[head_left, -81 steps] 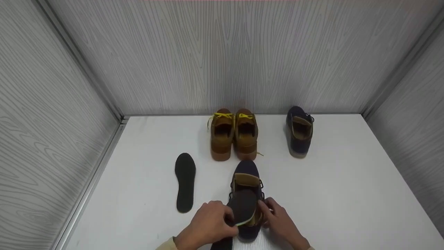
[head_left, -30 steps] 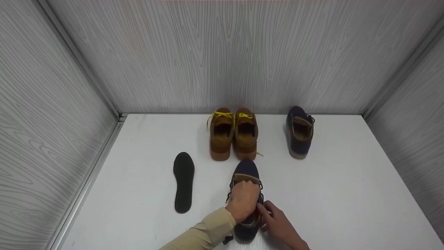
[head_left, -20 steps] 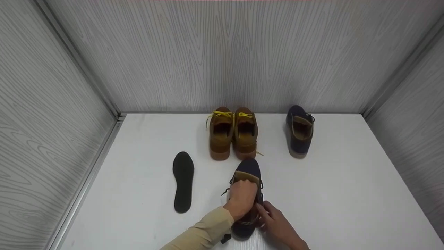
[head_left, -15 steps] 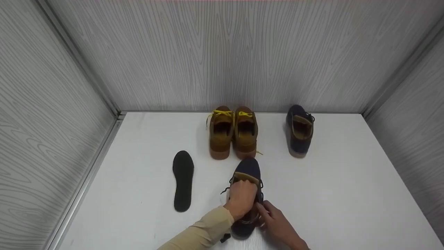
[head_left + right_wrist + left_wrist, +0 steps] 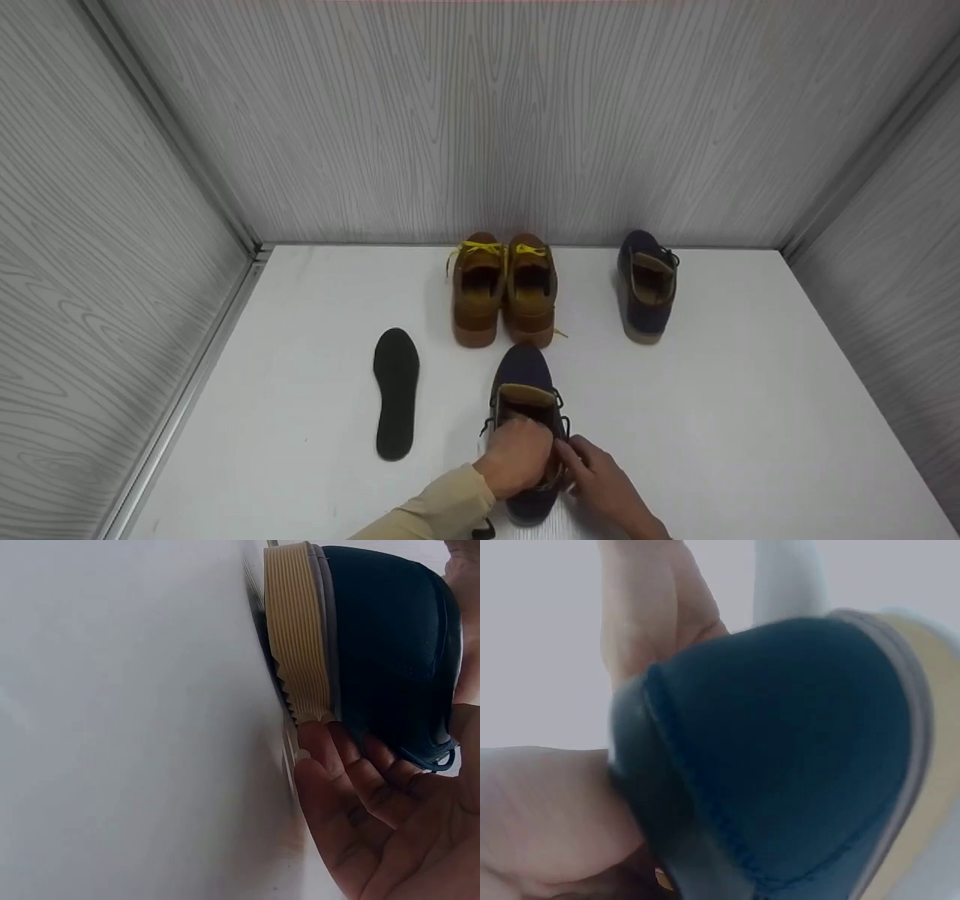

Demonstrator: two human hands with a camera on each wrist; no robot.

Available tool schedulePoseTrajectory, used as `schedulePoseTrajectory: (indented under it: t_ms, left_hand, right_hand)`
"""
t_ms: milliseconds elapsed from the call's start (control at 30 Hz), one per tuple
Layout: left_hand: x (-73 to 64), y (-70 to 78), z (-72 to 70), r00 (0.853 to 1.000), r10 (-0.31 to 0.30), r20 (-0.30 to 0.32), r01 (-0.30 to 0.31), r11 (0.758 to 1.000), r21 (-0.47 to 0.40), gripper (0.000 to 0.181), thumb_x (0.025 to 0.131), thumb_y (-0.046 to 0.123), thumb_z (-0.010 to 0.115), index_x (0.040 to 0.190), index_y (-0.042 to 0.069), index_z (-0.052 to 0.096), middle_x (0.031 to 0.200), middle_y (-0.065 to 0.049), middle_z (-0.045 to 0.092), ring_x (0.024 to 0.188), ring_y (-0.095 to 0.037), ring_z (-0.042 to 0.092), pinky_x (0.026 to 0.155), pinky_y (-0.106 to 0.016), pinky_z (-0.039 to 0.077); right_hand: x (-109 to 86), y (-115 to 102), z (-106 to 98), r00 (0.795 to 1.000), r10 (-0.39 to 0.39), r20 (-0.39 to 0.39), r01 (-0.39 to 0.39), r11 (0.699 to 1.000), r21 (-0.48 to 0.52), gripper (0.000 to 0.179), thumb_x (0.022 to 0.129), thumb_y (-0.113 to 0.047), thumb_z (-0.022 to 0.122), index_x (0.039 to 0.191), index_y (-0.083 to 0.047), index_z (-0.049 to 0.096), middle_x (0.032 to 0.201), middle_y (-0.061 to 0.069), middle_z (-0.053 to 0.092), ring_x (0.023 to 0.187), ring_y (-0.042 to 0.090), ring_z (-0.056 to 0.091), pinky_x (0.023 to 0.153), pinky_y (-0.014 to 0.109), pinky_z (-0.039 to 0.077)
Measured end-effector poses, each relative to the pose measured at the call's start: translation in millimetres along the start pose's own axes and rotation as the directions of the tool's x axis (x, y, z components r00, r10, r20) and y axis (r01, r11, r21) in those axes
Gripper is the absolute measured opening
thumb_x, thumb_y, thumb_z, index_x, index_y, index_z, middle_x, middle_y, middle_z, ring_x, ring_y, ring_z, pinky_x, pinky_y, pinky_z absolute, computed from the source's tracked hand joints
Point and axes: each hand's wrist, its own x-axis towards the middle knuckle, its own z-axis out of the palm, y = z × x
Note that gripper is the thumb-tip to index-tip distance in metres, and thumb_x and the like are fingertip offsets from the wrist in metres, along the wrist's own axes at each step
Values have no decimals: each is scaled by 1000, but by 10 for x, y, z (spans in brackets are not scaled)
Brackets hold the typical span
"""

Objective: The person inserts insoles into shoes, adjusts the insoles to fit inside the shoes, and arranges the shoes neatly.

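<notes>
In the head view my left hand [image 5: 517, 454] reaches into the opening of a navy lace-up shoe [image 5: 523, 367]. Its fingers are hidden inside, so I cannot see what they touch. My right hand [image 5: 604, 480] grips the shoe's right side, thumb at the rim. In the right wrist view, the right fingers [image 5: 360, 765] lie against the ribbed tan sole and the navy upper. The shoe's navy heel [image 5: 787, 742] fills much of the left wrist view. No second insole shows outside the shoe.
A black insole [image 5: 397, 394] lies flat to the left. Behind stand two brown shoes [image 5: 476, 311] with yellow laces, side by side, close to the navy shoe's toe. Another navy shoe [image 5: 646, 289] stands at the back right. Grey walls [image 5: 480, 120] enclose the white table [image 5: 712, 420].
My left hand held a black insole over the shoe, then went in toward the toe; now it has drawn back toward the heel. The shoe's toe has swung slightly left.
</notes>
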Motion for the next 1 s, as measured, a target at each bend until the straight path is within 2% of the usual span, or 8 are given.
schedulePoseTrajectory:
  t_ms: [167, 267, 400, 600, 733, 867, 1000]
  left_hand:
    - [-38, 55, 11, 1000, 0, 16, -1, 997, 79, 26, 82, 33, 69, 71, 10, 67, 66, -5, 64, 59, -18, 62, 51, -33, 51]
    - [-53, 49, 0, 999, 39, 27, -42, 993, 109, 25, 82, 35, 70, 73, 12, 68, 68, -3, 64, 62, -17, 62, 54, -33, 52]
    - [-57, 26, -23, 997, 51, 55, -56, 996, 75, 22, 81, 32, 72, 75, 11, 69, 69, -4, 65, 65, -18, 63, 59, -35, 52]
    - [-39, 20, -23, 993, 28, 116, -33, 998, 44, 21, 81, 30, 72, 79, 9, 69, 71, -6, 65, 67, -23, 63, 58, -35, 52]
    - [-24, -3, -23, 984, 68, 165, -72, 997, 22, 20, 81, 29, 73, 79, 10, 67, 71, -4, 64, 65, -20, 62, 57, -33, 52]
    - [-10, -44, -30, 980, 107, 166, -108, 994, -6, 18, 81, 27, 73, 78, 10, 67, 71, -3, 63, 63, -18, 61, 56, -32, 52]
    - [-26, -73, -26, 981, 127, 150, -129, 992, 2, 15, 80, 24, 74, 79, 10, 69, 71, -3, 64, 63, -17, 62, 55, -32, 52]
  right_hand:
    - [8, -2, 9, 1000, 17, -5, -17, 1000, -17, 43, 100, -48, 38, 92, -10, 57, 78, 1, 55, 67, 18, 59, 57, 31, 50]
    - [12, -22, 14, 999, 38, -3, -38, 999, -25, 45, 99, -50, 38, 94, -10, 57, 78, 1, 56, 66, 18, 59, 58, 30, 50]
    - [13, -26, 22, 999, 53, -8, -53, 999, -11, 46, 99, -50, 39, 95, -9, 58, 79, 2, 56, 67, 18, 58, 58, 31, 50]
    - [8, -20, 28, 999, 35, -16, -36, 999, -18, 45, 99, -50, 39, 94, -10, 58, 78, 2, 57, 67, 18, 58, 58, 31, 50]
    - [10, -16, 28, 999, 32, -11, -32, 999, -28, 45, 99, -50, 38, 94, -11, 59, 78, 1, 58, 67, 18, 58, 58, 32, 50]
    - [17, -8, 23, 999, 43, -19, -44, 999, -21, 45, 99, -50, 38, 94, -10, 59, 79, 2, 58, 67, 18, 59, 58, 32, 50]
    - [17, -3, 23, 998, 60, -12, -60, 998, -15, 46, 99, -50, 38, 95, -10, 59, 80, 2, 59, 69, 18, 59, 60, 33, 50]
